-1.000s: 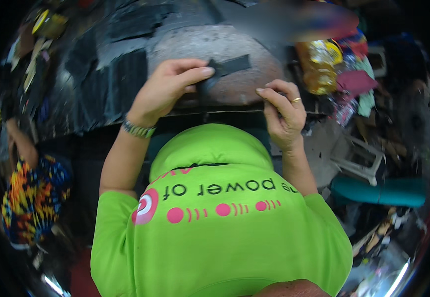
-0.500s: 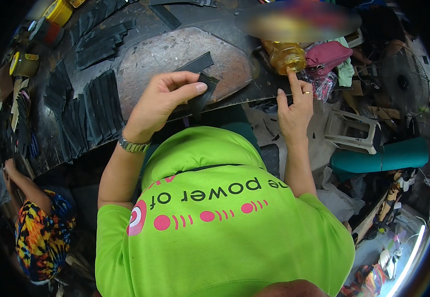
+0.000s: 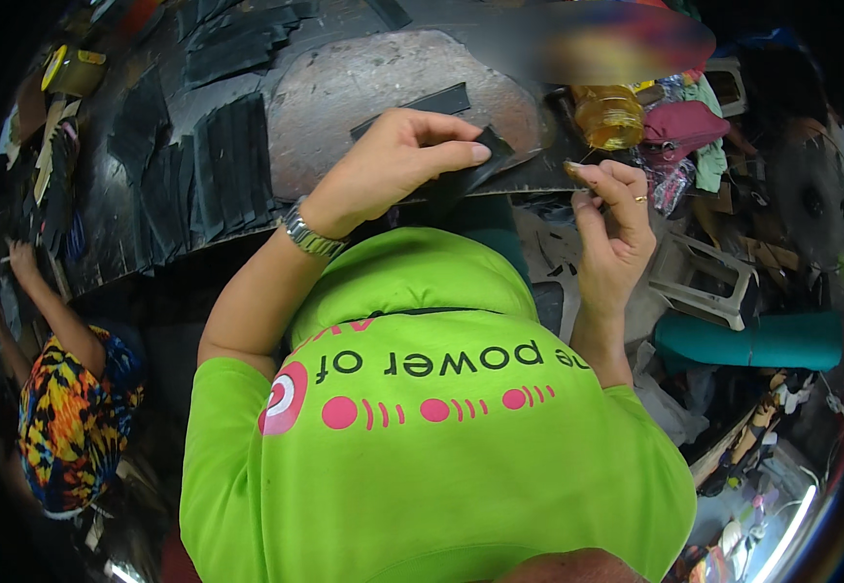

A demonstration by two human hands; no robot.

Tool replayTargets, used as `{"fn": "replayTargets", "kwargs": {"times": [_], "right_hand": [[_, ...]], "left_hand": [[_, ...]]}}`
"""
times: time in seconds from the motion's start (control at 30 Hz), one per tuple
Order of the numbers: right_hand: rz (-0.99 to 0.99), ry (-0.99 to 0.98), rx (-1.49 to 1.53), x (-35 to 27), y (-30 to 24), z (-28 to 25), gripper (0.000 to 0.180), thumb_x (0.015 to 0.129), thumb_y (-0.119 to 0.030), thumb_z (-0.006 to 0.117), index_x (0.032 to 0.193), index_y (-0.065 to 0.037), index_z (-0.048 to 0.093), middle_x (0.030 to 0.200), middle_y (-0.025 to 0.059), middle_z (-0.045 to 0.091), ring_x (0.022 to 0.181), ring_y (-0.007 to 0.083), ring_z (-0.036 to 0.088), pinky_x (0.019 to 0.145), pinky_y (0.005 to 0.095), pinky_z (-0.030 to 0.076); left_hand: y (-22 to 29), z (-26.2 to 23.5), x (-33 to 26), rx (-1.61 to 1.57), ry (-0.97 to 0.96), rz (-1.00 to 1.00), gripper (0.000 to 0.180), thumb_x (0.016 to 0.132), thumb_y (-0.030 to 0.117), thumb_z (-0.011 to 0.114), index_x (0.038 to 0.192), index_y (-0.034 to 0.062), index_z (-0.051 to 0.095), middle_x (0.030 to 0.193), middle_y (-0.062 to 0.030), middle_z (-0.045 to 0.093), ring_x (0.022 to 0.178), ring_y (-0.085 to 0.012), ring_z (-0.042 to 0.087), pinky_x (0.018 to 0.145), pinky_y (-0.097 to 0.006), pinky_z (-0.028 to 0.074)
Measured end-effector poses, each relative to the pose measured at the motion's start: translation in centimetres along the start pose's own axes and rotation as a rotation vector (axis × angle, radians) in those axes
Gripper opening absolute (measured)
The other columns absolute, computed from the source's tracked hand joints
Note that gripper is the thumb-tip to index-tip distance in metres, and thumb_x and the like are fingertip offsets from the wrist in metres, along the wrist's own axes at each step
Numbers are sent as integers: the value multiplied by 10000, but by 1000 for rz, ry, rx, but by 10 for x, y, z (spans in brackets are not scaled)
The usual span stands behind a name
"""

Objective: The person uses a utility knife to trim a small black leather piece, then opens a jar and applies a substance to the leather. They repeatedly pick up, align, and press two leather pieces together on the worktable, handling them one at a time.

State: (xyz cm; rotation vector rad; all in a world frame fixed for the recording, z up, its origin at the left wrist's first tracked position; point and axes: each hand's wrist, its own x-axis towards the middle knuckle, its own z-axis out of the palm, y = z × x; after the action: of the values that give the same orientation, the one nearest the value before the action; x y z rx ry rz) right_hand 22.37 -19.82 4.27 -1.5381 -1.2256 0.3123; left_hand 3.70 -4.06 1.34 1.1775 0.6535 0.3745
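Note:
My left hand pinches a dark strip between thumb and fingers, at the near edge of a worn, roughly oval board. Another dark strip lies on that board behind the hand. To the right, my right hand is raised with nothing held. Its index finger points left, its tip coated in brownish, glossy stuff, and the thumb sits a little below, apart from it. Just beyond that fingertip is a clear jar of amber liquid, tipped on its side, with a thin thread between them.
Rows of dark strips cover the left of the table. A maroon pouch lies beyond the jar. At right are a grey stool, a teal roll and a fan. Another person is at lower left.
My right index finger has drawn back from the jar's mouth, now with glossy stuff on its tip. The left hand still pinches the strip. The whole view has shifted.

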Motion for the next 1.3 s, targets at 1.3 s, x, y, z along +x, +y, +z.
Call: {"fn": "replayTargets", "kwargs": {"times": [1.3], "right_hand": [[-56,-313,-132,141,15,-14,600,909,60,638,1478,-92,520,1049,54,665,968,107,602,886,259,484]], "left_hand": [[-1,-18,-13,53,287,399,268,933,69,725,1197,24,708,1055,-25,713,924,-94,660,828,-233,522]]}}
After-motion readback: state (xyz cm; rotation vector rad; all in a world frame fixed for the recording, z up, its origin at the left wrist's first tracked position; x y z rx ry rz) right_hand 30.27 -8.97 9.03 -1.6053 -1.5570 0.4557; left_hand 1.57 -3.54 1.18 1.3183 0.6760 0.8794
